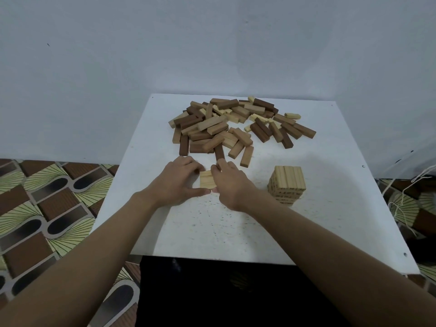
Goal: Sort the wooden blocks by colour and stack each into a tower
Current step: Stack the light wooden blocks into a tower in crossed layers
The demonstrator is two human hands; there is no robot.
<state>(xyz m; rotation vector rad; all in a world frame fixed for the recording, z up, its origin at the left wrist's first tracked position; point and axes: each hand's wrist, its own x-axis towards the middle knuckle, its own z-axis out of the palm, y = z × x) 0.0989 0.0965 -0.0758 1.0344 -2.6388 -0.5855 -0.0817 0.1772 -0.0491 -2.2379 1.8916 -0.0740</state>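
A small square layer of pale wooden blocks [208,180] lies on the white table [236,232], near its middle. My left hand [175,182] holds its left side, fingers at the far edge and thumb at the near edge. My right hand [232,186] grips its right side the same way. A finished-looking tower of pale blocks [287,184] stands to the right of my hands. A loose heap of mixed blocks [233,126], pale, mid-brown and dark brown, covers the far part of the table.
A plain wall rises behind the table. Patterned floor covering [47,197] shows to the left, and white cord [401,197] lies on the floor at the right. Bare table surface lies between my arms and the near edge.
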